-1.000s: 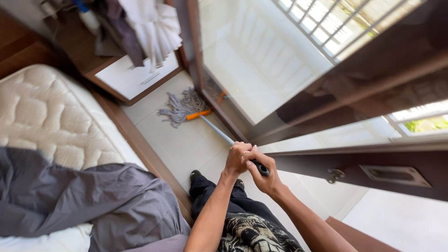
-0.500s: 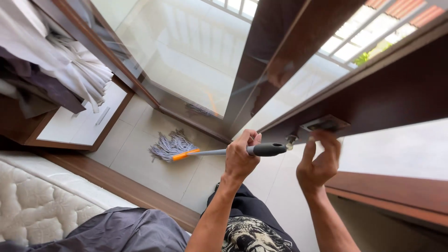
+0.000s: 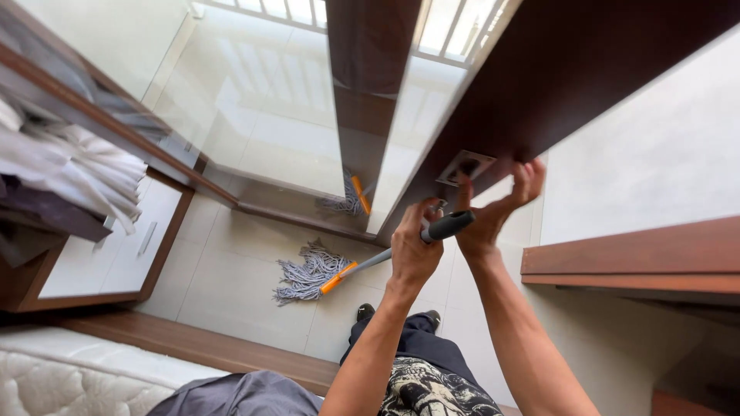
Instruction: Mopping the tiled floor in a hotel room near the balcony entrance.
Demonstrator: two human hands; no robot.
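My left hand point(image 3: 415, 248) grips the dark grey handle point(image 3: 447, 226) of a mop. Its metal pole runs down to an orange collar and a grey string head point(image 3: 307, 273) resting on the tiled floor. My right hand point(image 3: 497, 206) is raised against the dark wooden sliding door frame point(image 3: 539, 85), fingers spread at the recessed metal pull point(image 3: 465, 166). The mop's reflection point(image 3: 348, 199) shows in the glass door panel.
A white drawer unit point(image 3: 100, 258) with a brown frame stands at the left under hanging white cloth point(image 3: 73, 173). A quilted mattress point(image 3: 69, 381) with grey bedding point(image 3: 239, 394) lies at the bottom left. A wooden ledge point(image 3: 632, 258) juts out at the right.
My right hand let go of the mop handle and rose to the door's metal pull. My left hand kept the mop. The view swung toward the door.
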